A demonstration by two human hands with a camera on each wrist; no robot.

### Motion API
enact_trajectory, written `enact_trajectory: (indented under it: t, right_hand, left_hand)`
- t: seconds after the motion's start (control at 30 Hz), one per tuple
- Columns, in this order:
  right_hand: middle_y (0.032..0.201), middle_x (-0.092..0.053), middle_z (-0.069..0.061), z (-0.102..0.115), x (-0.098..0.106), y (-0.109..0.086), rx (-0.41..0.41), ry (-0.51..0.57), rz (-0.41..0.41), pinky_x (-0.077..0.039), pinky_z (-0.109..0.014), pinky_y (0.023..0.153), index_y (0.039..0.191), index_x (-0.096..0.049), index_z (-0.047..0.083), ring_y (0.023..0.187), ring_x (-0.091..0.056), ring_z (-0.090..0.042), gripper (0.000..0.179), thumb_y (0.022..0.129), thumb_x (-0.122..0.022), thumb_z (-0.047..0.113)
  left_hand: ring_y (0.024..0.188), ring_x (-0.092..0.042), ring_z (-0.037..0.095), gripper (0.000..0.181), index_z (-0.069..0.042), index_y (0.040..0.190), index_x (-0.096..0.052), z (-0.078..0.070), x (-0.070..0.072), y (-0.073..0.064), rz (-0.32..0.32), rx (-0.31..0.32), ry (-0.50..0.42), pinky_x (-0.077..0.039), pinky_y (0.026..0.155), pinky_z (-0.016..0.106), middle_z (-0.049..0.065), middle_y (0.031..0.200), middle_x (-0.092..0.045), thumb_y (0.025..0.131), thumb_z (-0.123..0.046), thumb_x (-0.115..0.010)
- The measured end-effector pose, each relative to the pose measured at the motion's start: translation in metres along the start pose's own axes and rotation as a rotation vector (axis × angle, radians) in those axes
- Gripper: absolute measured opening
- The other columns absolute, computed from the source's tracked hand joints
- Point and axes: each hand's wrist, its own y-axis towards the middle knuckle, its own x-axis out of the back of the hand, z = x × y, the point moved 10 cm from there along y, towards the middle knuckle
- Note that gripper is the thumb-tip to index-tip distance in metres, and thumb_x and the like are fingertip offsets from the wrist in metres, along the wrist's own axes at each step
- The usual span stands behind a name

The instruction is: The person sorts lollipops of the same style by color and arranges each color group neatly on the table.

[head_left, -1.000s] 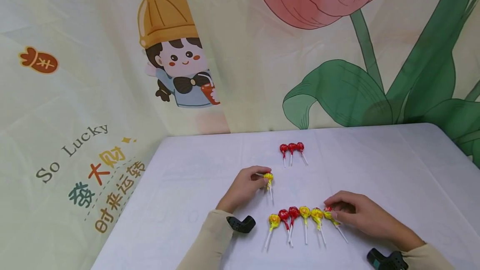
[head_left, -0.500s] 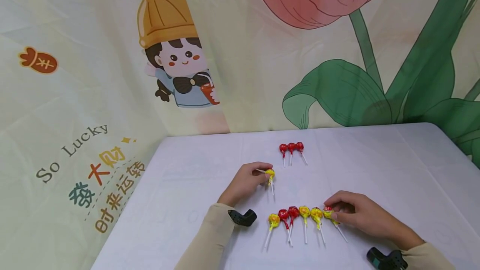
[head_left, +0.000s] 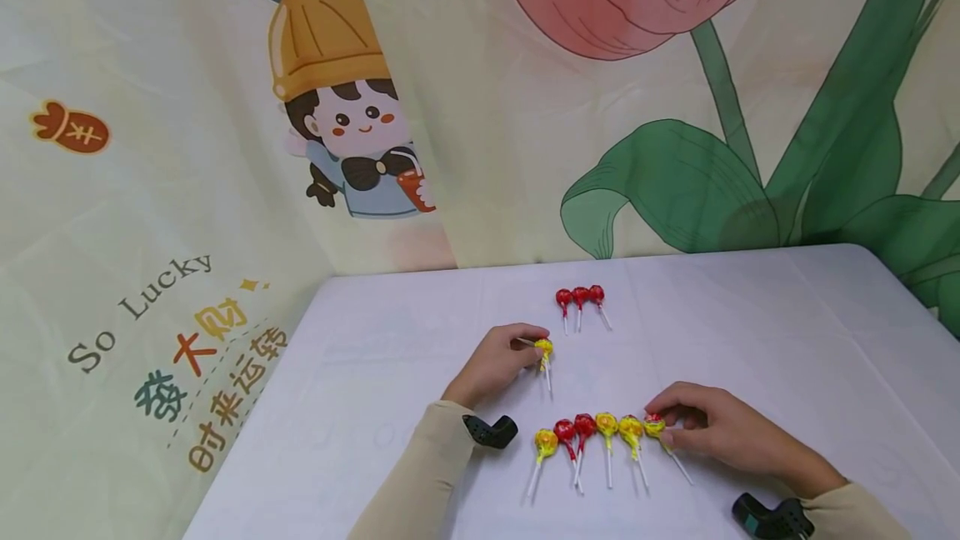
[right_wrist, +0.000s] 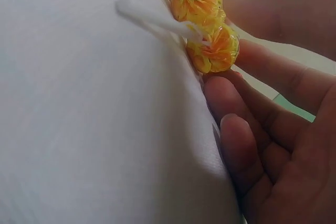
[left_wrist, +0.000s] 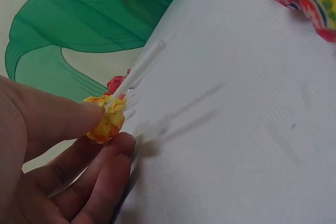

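Observation:
My left hand (head_left: pixel 497 363) pinches a yellow-wrapped lollipop (head_left: pixel 544 348) by its head, stick pointing down toward the near side. In the left wrist view, thumb and fingers squeeze the crinkled wrapper of that lollipop (left_wrist: pixel 107 121). At the right end of a near row, my right hand (head_left: pixel 723 427) holds another yellow lollipop (head_left: pixel 655 427) between thumb and fingertips, its stick on the cloth. The right wrist view shows this lollipop (right_wrist: pixel 215 51) against its neighbour (right_wrist: pixel 191 1). Elsewhere in the row lie yellow lollipops (head_left: pixel 546 442) and two red ones (head_left: pixel 584 425).
Three red lollipops (head_left: pixel 580 296) lie side by side near the back of the white-covered table (head_left: pixel 787 332). Behind the table hangs a printed cloth (head_left: pixel 480 107) with a tulip and a cartoon figure. Black devices (head_left: pixel 491 432) are strapped to both wrists.
The left hand has shifted slightly right and away from me with its yellow lollipop. My right hand stays at the row's end. The head view has tilted a little.

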Motion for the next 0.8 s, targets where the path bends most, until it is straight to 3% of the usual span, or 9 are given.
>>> enact_trajectory:
  t: [0.4, 0.57, 0.8]
  right_hand:
    - [0.106, -0.063, 0.004, 0.0, 0.001, 0.0, 0.001, -0.038, -0.017, -0.048, -0.024, 0.075, 0.115, -0.07, 0.021, 0.09, -0.057, -0.014, 0.027, 0.089, -0.076, 0.024]
    - [0.107, -0.063, 0.003, 0.005, 0.001, 0.0, 0.039, -0.024, -0.01, -0.047, -0.024, 0.074, 0.117, -0.07, 0.019, 0.09, -0.056, -0.014, 0.027, 0.09, -0.075, 0.022]
    - [0.106, -0.063, 0.005, 0.003, 0.0, 0.001, 0.021, -0.048, -0.013, -0.048, -0.023, 0.074, 0.117, -0.071, 0.021, 0.09, -0.056, -0.014, 0.026, 0.091, -0.074, 0.022]
  left_hand:
    - [0.097, -0.059, 0.015, 0.028, -0.021, 0.124, -0.072, -0.006, -0.005, 0.014, 0.003, -0.014, 0.044, -0.051, 0.083, 0.031, -0.01, 0.111, -0.067, 0.096, -0.021, -0.068]
    - [0.096, -0.058, 0.015, 0.027, -0.02, 0.123, -0.072, -0.011, -0.007, 0.017, 0.001, -0.016, 0.064, -0.051, 0.082, 0.03, -0.009, 0.111, -0.066, 0.096, -0.021, -0.068]
    - [0.096, -0.058, 0.016, 0.026, -0.021, 0.121, -0.073, -0.011, -0.009, 0.024, -0.006, -0.002, 0.066, -0.051, 0.082, 0.032, -0.008, 0.11, -0.066, 0.095, -0.021, -0.07]
